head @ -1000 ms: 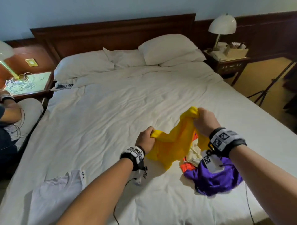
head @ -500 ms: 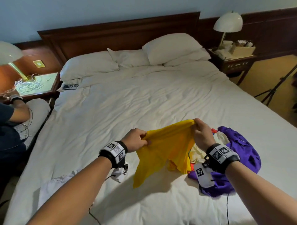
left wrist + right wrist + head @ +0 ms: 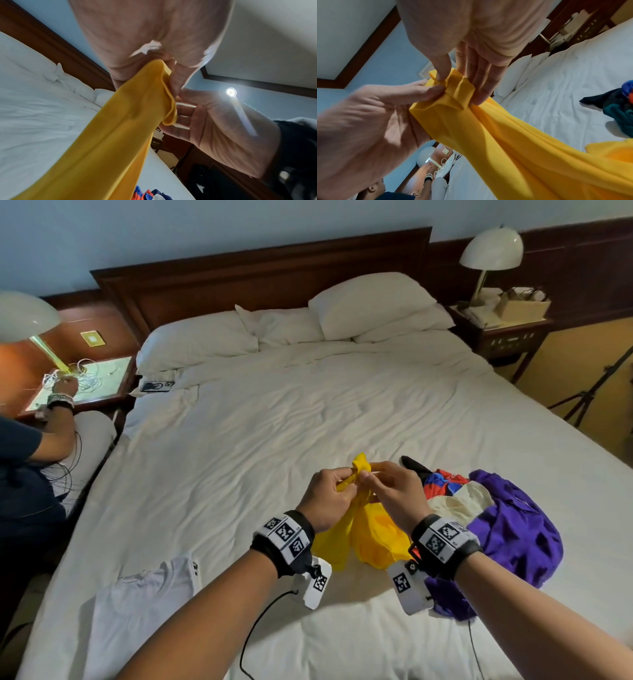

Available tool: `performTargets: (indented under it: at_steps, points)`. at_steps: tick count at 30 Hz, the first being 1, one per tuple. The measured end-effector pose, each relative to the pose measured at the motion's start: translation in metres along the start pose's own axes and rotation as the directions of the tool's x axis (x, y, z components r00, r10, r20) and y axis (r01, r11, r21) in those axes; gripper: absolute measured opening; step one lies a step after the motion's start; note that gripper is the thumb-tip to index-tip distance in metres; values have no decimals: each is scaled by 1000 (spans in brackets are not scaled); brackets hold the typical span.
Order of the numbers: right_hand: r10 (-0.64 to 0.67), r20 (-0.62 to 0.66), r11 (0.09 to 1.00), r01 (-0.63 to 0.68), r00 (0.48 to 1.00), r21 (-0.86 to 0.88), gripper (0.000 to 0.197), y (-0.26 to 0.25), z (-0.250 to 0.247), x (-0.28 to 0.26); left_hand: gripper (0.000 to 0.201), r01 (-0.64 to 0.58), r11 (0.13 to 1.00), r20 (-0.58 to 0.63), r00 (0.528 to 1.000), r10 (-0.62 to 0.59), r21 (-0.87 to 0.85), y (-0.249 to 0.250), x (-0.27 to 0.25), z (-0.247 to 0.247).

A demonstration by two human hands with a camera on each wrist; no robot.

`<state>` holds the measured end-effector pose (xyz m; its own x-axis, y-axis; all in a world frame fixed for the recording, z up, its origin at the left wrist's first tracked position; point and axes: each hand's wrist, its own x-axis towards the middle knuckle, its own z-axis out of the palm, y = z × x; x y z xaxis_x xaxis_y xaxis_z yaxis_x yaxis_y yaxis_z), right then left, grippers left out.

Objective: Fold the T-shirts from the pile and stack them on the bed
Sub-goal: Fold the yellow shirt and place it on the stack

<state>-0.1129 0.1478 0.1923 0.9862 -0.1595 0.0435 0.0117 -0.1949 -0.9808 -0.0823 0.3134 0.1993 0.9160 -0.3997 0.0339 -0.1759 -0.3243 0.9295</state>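
At the far left, a second person (image 3: pixel 30 453) sits beside the white-sheeted double bed (image 3: pixel 257 422), reaching to a bedside table (image 3: pixel 85 385). On the near left of the bed lies a flat white T-shirt (image 3: pixel 137 604). At centre, both hands meet above the mattress, holding one bunched edge of a bright yellow fabric T-shirt (image 3: pixel 370 525). The left hand (image 3: pixel 329 494) is closed around the gathered cloth. The right hand (image 3: pixel 394 494) pinches the same edge between thumb and fingers, its other fingers fairly straight. The two grips touch, so neither hand is nearer the cloth. From there the yellow shirt hangs downward and toward the person, its long axis running from the hands to the mattress. To spread it for folding, the hands would likely need to part sideways along that edge. To the right lies the unfolded pile (image 3: pixel 479 508), purple, cream, red and blue garments, just beside the right wrist.
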Motion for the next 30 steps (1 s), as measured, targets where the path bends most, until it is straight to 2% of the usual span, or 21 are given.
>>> performTargets:
  at_steps: [2, 5, 8, 13, 17, 19, 21, 23, 26, 27, 29, 30]
  points:
    - [-26, -46, 999, 24, 999, -29, 11, 4, -3, -1, 21, 37, 996, 58, 998, -32, -79, 1, -3, 3]
    - [-26, -83, 999, 24, 996, -21, 11, 4, -9, -1, 22, 87, 976, -24, 995, -94, -197, 6, -6, 9]
    - [-8, -63, 1000, 7, 998, -23, 16, -2, -11, -3, 9, 45, 989, -179, 981, -70, -139, 7, -7, 13]
    - [13, 3, 999, -13, 1000, -50, 24, -8, -19, -7, 10, -40, 992, -231, 973, 12, -119, 9, -4, 13]
    - [29, 72, 993, -21, 997, -117, 22, -9, -30, -10, 3, -26, 977, -191, 982, -15, -211, 25, 2, 11]
    - [41, 74, 987, -29, 996, -159, 27, -10, -35, -10, 5, -25, 973, -207, 978, -24, -228, 28, 9, 8]
    - [59, 18, 984, -55, 998, -170, 29, -10, -40, -7, 5, -9, 973, -196, 980, -37, -230, 26, 15, 4]
    - [49, -45, 981, -57, 998, -185, 23, -10, -45, -4, 7, 32, 966, -99, 993, -59, -258, 23, 16, 2]
    - [-14, -114, 982, -8, 993, -190, 10, -12, -47, -7, 13, 49, 985, -38, 998, -56, -163, 20, 16, 3]
    - [-36, -91, 985, 20, 995, -170, 6, -16, -46, -11, 14, 44, 992, -44, 998, -50, -121, 20, 17, 3]
    - [-96, 20, 978, 98, 995, -186, 27, -23, -42, -18, 16, 35, 997, -30, 999, -38, -73, 25, 20, 5]
    - [-131, 63, 964, 142, 989, -225, 29, -26, -39, -20, 17, 26, 998, -12, 1000, -27, -57, 29, 21, 6]
